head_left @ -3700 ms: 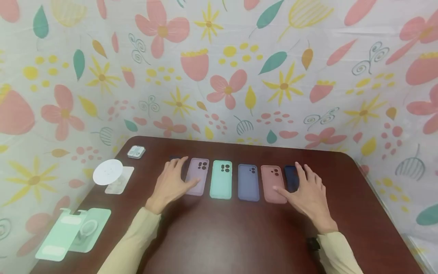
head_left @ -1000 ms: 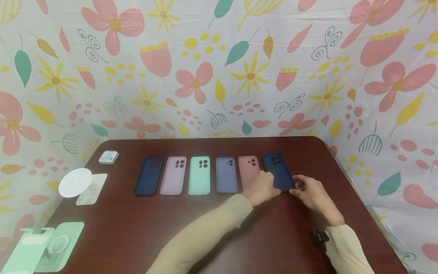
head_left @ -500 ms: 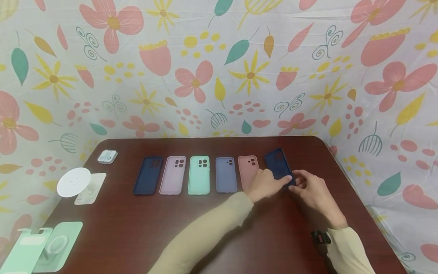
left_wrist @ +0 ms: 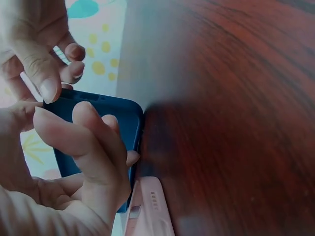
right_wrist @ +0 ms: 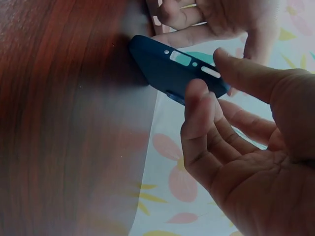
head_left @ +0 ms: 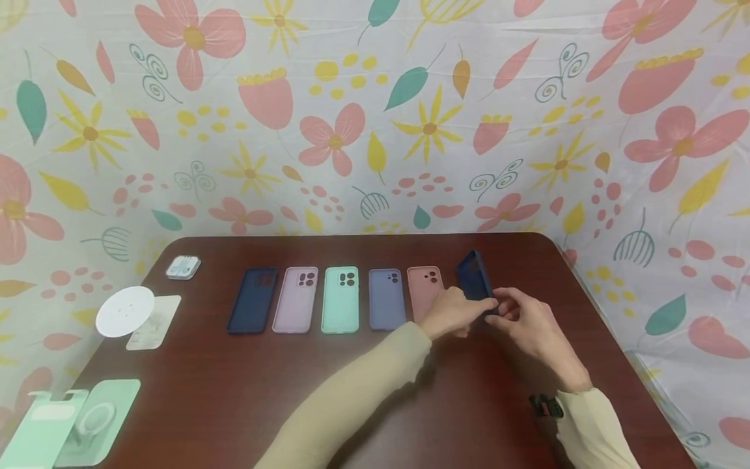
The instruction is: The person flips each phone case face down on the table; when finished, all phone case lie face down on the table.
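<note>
At the right end of a row of phone cases, a dark blue phone case (head_left: 472, 277) is tilted up on its side, its right long edge raised. My right hand (head_left: 533, 326) pinches its near right end between thumb and fingers. My left hand (head_left: 448, 312) reaches across in front of the pink phone case (head_left: 422, 286), thumb at the dark blue case's near edge and other fingers curled. In the left wrist view, the dark blue case (left_wrist: 129, 123) is partly hidden behind the left fingers. The right wrist view shows port cutouts along the end of the case (right_wrist: 160, 69).
Further left in the row lie grey-blue (head_left: 387, 303), mint (head_left: 340, 303), lilac (head_left: 295, 303) and another dark blue phone case (head_left: 250, 306). A white round-topped stand (head_left: 125, 311), a mint folding stand (head_left: 105, 417) and a small white box (head_left: 183, 267) are on the table's left side.
From over the row's two ends, both hands have come together at the rightmost dark blue case. That case, flat a second ago, now tilts up, its right edge lifted leftward.
</note>
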`<state>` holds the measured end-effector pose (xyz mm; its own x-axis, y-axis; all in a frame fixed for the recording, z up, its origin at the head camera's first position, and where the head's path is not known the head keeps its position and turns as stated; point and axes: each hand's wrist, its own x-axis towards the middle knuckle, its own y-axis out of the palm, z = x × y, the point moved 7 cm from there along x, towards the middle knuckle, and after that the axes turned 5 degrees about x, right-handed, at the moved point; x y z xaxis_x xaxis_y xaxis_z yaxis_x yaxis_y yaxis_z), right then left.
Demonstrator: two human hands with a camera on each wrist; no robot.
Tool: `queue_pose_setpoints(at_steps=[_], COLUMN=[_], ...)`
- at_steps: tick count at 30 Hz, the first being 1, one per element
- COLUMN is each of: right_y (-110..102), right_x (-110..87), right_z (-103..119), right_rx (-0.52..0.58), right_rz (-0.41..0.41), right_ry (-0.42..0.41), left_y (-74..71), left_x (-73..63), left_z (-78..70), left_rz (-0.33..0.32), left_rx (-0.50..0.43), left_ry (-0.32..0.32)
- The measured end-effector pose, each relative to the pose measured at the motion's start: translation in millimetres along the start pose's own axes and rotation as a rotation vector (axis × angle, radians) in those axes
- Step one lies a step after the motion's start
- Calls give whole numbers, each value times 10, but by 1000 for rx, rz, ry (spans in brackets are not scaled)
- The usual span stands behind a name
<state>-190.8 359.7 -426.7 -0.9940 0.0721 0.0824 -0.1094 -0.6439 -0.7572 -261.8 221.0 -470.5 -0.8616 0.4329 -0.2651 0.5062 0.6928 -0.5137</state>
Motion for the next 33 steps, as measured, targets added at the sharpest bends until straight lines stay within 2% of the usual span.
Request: queue_pose_setpoints(at_steps=[5,10,16,19,24,28,33], right_y=[69,184,292,319,331,322,288], right_x=[56,121,166,176,206,218,211], right_z=[-42,-118,-174,-199,-270,-336,-392], right_rx=[20,7,14,32,42,38,17], right_rz=[56,123,185,219,247,259,256], right_ry=[-12,-26,5,32,73,111,139], left_y=[-8,-71,-184,-229,-251,-254,-236], left_x=[27,30,-33,-46,-33,-26,-20], left_z=[56,60,-48,-69,-45,-8,17], left_rz=[25,-12,-72,-97,-101,-100,-115], left_rx=[-117,-215,-229,-236,-253,-220,-19], left_ry=[-53,-50,-23,-31,-57,-69,-25])
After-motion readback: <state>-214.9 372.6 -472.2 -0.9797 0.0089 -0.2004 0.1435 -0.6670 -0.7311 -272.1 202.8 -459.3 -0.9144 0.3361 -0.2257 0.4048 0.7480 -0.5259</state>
